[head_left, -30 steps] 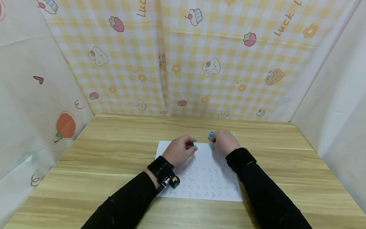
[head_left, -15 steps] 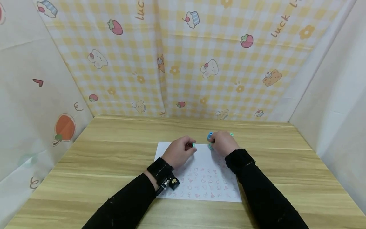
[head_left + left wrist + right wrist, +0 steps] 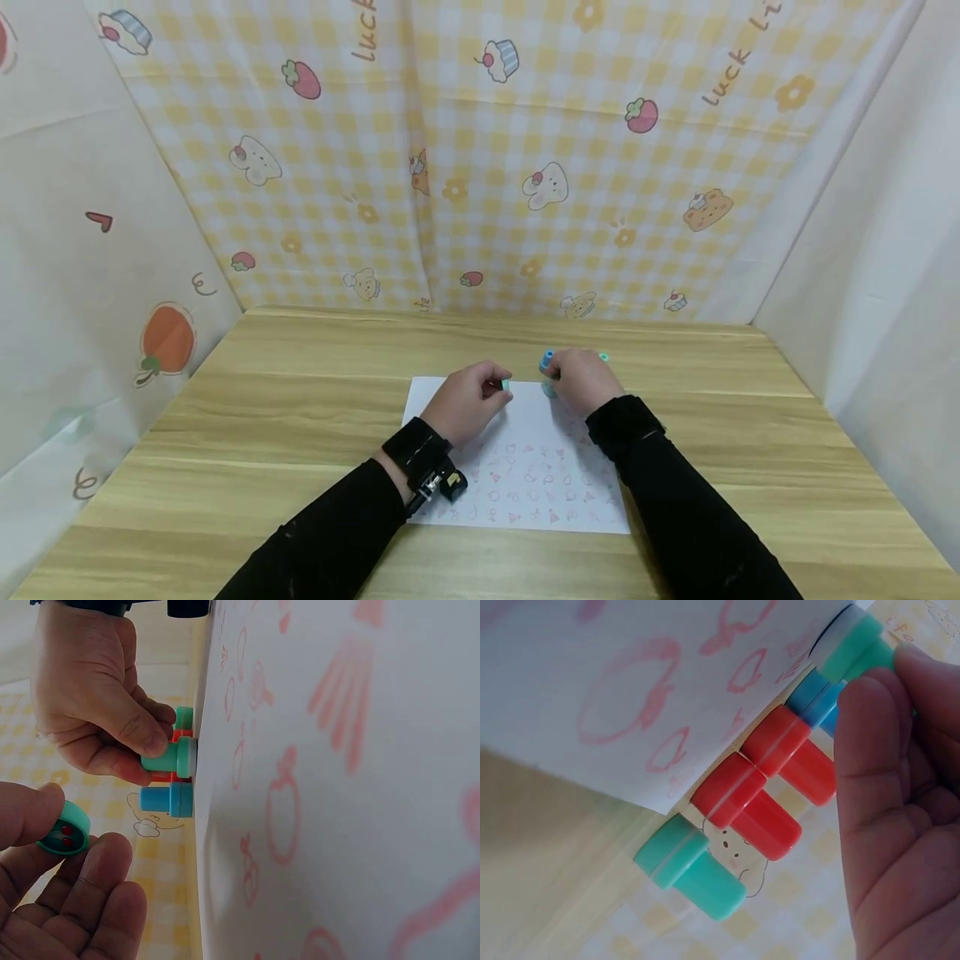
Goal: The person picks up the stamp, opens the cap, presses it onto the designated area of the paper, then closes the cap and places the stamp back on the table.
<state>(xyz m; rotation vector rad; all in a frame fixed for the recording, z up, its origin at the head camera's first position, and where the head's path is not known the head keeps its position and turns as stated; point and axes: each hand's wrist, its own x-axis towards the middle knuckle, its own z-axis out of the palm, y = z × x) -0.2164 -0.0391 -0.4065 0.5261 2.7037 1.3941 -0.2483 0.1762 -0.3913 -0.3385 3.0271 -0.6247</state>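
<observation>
My left hand (image 3: 463, 406) pinches a small round green cap (image 3: 79, 819) between thumb and fingers, above the far part of the paper. Red cherries show inside the cap in the left wrist view. With thumb and fingertips, my right hand (image 3: 588, 382) grips a green stamp (image 3: 163, 760) by its handle. The stamp stands upright, its pale base down at the white paper (image 3: 525, 421) near the far edge. Rows of small pink-red printed pictures, such as fruits, cover the nearer part of the sheet. My right hand partly hides the stamp in the right wrist view.
Beyond the paper's far edge stand a blue stamp (image 3: 546, 362), two red stamps, one nearer red stamp (image 3: 786, 744) and one farther red stamp (image 3: 746, 806), and another green stamp (image 3: 690, 864). The wooden table (image 3: 300, 400) meets a checked curtain (image 3: 480, 225) at the back.
The head view has tilted up slightly, so everything sits a bit lower in it. Both hands keep their grips and their places at the paper.
</observation>
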